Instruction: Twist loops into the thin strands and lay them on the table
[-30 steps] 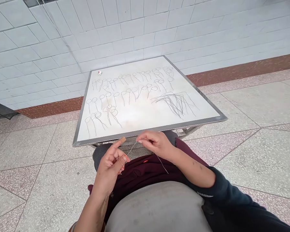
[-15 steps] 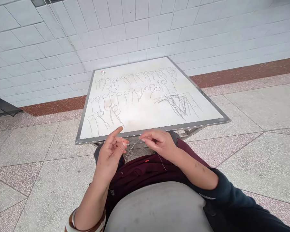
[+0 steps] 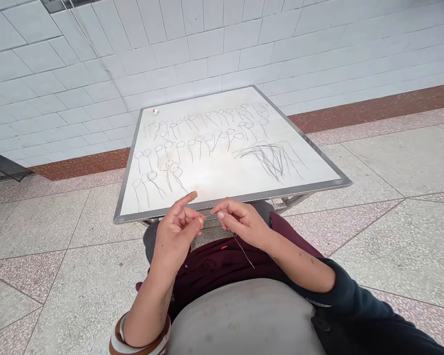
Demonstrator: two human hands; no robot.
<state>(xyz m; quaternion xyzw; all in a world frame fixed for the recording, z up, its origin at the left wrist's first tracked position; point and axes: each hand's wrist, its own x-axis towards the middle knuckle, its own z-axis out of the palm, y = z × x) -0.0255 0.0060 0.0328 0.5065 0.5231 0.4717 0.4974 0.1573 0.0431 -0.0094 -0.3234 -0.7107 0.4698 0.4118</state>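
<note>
- Head view is showing you sitting on a speckled tiled floor [image 3: 392, 162], looking down at your two hands in front of a low table [image 3: 222, 199] with a metal rim and a white top.
- At the far left of the tabletop, rows of looped wires [image 3: 159, 165] are lying side by side, each a small ring with a straight tail, and a small white and red object [image 3: 155, 112] is sitting at the back left corner.
- Your left hand [image 3: 177, 234] is hovering just below the table's near edge, its index finger pointing up and forward, its thumb and middle finger pinching one end of a thin wire [image 3: 240, 249].
- That wire is running across the narrow gap between your hands, over your lap, not touching the table.
- Your right hand [image 3: 240, 222] is sitting just beside the left, fingers curled, thumb and forefinger gripping the same wire; its free tail is trailing down and right over your dark red garment [image 3: 214, 266].
- Further right on the tabletop, more looped wires are continuing in rows, and a loose pile of straight wires [image 3: 270, 158] is lying near the right edge.
- Behind the table, a white tiled wall [image 3: 244, 44] with a brown band at its base is stretching across the whole picture.
</note>
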